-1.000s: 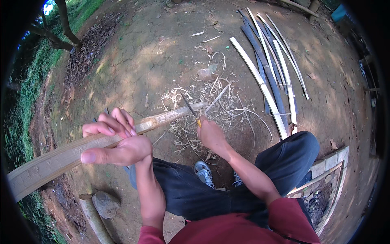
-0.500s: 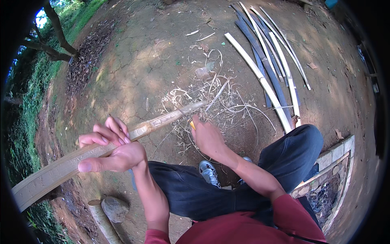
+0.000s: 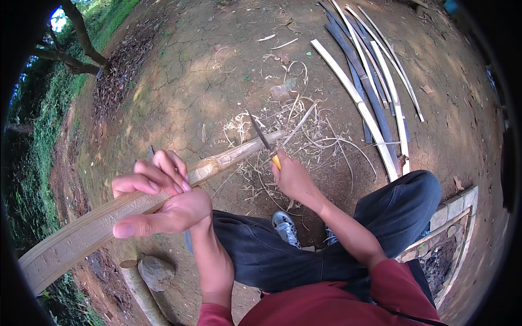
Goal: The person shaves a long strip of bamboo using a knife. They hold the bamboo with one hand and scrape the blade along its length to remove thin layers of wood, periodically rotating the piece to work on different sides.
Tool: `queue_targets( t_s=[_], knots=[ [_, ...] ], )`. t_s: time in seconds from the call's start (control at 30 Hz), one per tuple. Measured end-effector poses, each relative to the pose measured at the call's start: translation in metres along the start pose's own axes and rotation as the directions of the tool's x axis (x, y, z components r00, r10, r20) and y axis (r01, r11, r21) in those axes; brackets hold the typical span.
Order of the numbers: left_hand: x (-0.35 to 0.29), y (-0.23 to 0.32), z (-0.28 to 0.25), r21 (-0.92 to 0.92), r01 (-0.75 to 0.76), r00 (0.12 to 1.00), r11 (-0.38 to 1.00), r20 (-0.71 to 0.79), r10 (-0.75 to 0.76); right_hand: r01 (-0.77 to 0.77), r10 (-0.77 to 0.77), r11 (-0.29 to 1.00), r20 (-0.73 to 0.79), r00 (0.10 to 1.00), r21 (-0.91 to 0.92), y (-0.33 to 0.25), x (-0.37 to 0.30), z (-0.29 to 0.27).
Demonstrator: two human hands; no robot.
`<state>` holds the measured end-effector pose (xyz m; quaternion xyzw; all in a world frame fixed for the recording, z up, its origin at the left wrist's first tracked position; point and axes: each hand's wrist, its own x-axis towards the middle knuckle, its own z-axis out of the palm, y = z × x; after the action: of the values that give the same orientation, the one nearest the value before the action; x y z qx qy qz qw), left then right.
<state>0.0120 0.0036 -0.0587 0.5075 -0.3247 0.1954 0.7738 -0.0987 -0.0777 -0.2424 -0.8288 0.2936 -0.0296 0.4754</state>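
A long split bamboo strip [image 3: 103, 218] runs from the lower left up to the middle, its far end over a heap of curled shavings [image 3: 304, 127]. My left hand [image 3: 163, 198] is closed around the strip, palm up, with the fingers curled over its far side and the thumb along the near side. In my right hand [image 3: 296, 176] is a knife [image 3: 262, 135] with a yellow handle. Its dark blade points up and away and crosses the strip near the far end. Whether the edge touches the bamboo I cannot tell.
Several pale and dark bamboo strips [image 3: 375, 98] lie in a bundle at the far right. A stone [image 3: 156, 273] and a cut log [image 3: 142, 293] rest at the lower left. To the right is a brick-edged pit [image 3: 446, 214]. A tree trunk [image 3: 81, 32] stands far left.
My right hand has shifted slightly right, and the knife blade has swung upward into clearer view. My left hand still grips the bamboo strip. The whole view has shifted a little.
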Motion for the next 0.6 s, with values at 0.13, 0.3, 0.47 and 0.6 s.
queue_targets(
  t_s=[0.13, 0.3, 0.47, 0.6],
  knots=[
    [0.001, -0.003, -0.002, -0.077, 0.007, 0.998, 0.997, 0.057, -0.003, -0.019, 0.018, 0.999, -0.032, 0.999, -0.042, 0.009, -0.002, 0.010],
    [0.007, -0.008, -0.009, -0.091, 0.020, 0.998, 0.996, 0.055, -0.015, 0.015, -0.014, 0.999, 0.022, 1.000, -0.032, 0.008, 0.003, -0.001],
    [0.006, -0.008, -0.009, -0.089, 0.035, 0.995, 0.995, 0.101, -0.026, 0.129, -0.133, 0.988, 0.042, 0.990, 0.079, -0.058, -0.031, -0.033],
    [0.006, -0.008, -0.008, -0.072, 0.014, 0.995, 0.997, 0.097, -0.006, 0.122, -0.132, 0.986, 0.092, 0.987, 0.113, -0.084, -0.050, -0.051]
  ],
)
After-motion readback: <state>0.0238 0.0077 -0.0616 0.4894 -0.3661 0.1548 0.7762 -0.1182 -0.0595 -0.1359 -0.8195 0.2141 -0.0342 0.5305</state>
